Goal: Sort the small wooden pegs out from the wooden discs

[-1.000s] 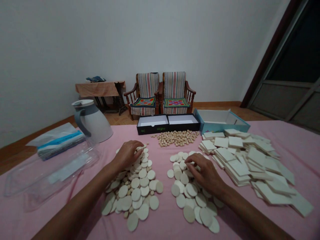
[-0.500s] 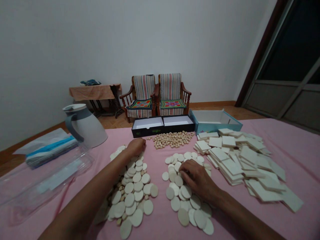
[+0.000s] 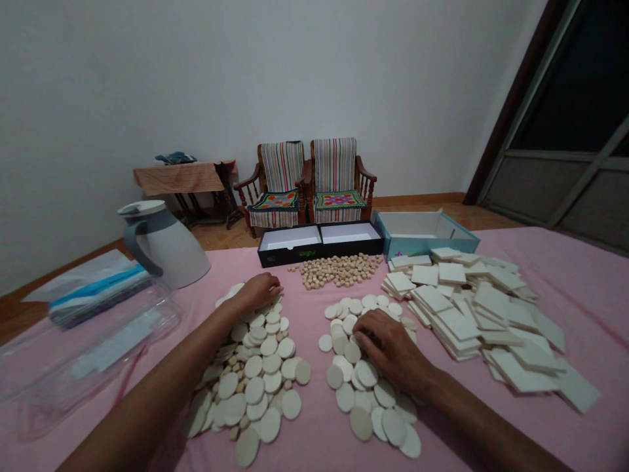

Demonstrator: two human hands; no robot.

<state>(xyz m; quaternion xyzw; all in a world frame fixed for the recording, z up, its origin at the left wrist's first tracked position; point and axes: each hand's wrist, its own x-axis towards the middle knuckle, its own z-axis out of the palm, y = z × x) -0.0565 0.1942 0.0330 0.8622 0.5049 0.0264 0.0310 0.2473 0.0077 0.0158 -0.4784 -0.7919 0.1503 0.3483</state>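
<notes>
The discs (image 3: pixel 254 391) and tiles (image 3: pixel 458 324) look matt wood, the clear packaging (image 3: pixel 93 335) glossy plastic.

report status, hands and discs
Left hand at far end of left disc pile. Right hand over right disc pile. Small wooden pieces mixed into left pile.

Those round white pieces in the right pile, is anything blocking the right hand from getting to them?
Nothing visible is in the way. The right hand is right over the round white pieces, though its fingers hide whether they touch any. The square tiles lie off to the right, not between them.
</notes>
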